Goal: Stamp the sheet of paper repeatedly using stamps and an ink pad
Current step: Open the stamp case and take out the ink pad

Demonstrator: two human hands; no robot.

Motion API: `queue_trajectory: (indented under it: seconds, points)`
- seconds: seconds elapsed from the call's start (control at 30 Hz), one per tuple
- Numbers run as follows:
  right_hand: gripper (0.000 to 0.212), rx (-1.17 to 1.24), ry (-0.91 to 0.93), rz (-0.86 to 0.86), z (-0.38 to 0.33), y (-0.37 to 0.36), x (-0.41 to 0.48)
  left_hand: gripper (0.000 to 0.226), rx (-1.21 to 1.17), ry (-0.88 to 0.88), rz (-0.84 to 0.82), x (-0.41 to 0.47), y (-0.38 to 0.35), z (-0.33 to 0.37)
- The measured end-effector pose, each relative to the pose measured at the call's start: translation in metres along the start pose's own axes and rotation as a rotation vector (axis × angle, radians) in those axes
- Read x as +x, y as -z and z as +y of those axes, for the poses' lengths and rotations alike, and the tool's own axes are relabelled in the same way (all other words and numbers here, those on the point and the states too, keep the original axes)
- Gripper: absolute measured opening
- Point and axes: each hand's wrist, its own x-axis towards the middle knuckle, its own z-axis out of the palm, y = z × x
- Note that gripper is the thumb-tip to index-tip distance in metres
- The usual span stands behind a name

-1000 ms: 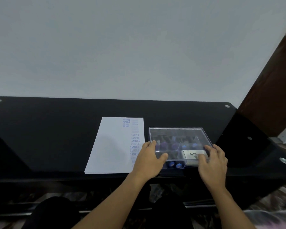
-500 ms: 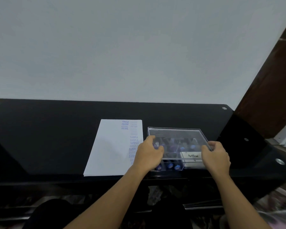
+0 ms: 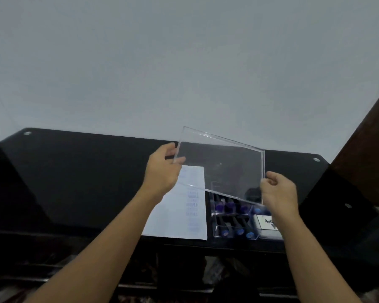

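Both of your hands are taken up with the clear lid point(image 3: 221, 167), held in the air, off its box and tilted, its left end higher than its right. Your left hand point(image 3: 162, 171) pinches the lid's left edge between thumb and fingers. Your right hand point(image 3: 278, 193) grips the near right corner with its fingers curled round it.

What matters next lies under that lid. The open box point(image 3: 217, 234) sits on the desk point(image 3: 74, 182), just beside the right edge of the sheet of paper point(image 3: 184, 224). The stamps point(image 3: 230, 207) lie in it in two rows, their long axes running away from you and their blue and purple ends showing. The white labelled case point(image 3: 266, 225), likely the ink pad, fills the box's near right corner, directly below your right wrist.

Your right hand is therefore the nearer one to the stamps and pad, and your left is nearer the paper. The lid probably has to go down before either hand can reach in, and the bare desk left of the paper looks the likeliest spot.
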Motion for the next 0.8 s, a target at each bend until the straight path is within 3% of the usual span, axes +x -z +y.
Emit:
queue_trajectory:
  seconds: [0.13,0.37,0.43,0.5,0.63,0.7,0.8]
  points:
    - [0.024,0.022,0.075,-0.184,-0.017,-0.037,-0.022,0.039,-0.042,0.046,0.123,0.010,0.056,-0.014]
    - [0.018,0.070,0.114,-0.279,-0.031,-0.110,-0.060,0.018,0.154,0.108,0.380,0.007,0.135,-0.048]
    - [0.016,0.106,0.104,-0.322,-0.038,-0.126,-0.068,0.018,0.039,0.245,0.371,0.007,0.153,-0.053]
    - [0.018,0.137,0.084,-0.384,-0.043,-0.140,-0.073,0.035,-0.211,0.388,0.316,0.012,0.173,-0.058]
    - [0.017,0.306,-0.098,-0.483,-0.051,-0.162,-0.072,0.056,-0.587,0.501,0.215,0.028,0.217,-0.074]
    - [0.015,0.371,-0.191,-0.519,-0.053,-0.173,-0.069,0.045,-0.584,0.517,0.183,0.036,0.232,-0.082]
    - [0.009,0.294,-0.189,-0.560,-0.050,-0.194,-0.069,0.030,-0.339,0.527,0.185,0.052,0.243,-0.098]
